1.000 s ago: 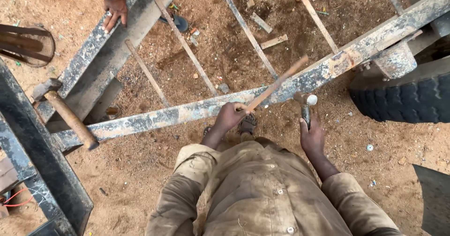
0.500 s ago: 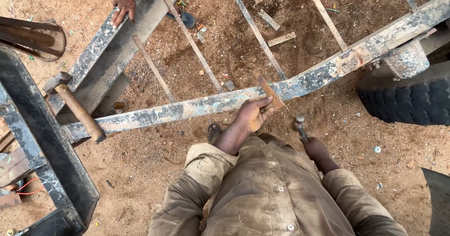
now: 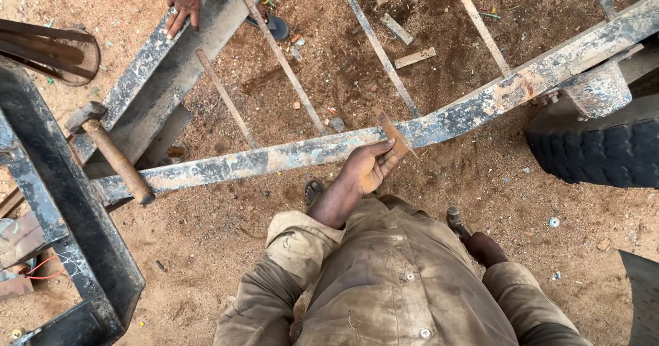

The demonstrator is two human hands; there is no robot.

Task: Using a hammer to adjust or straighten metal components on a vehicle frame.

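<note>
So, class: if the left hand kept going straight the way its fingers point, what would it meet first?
Probably the long painted metal beam: the left hand, gripping a rusty flat strip, points at it, nearly touching, though depth is unclear.

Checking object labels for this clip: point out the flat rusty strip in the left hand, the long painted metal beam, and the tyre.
rusty strip (image 3: 392, 132), head view, on its upper part above the left hand (image 3: 367, 171).
metal beam (image 3: 274, 159), head view, on its top face, left of the hand.
tyre (image 3: 604, 150), head view, on the tread.

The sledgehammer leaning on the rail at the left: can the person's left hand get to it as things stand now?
Probably not at once. The left hand grips a rusty flat strip against the painted rail, and the sledgehammer lies far left. Nothing blocks the way along the rail.
</note>
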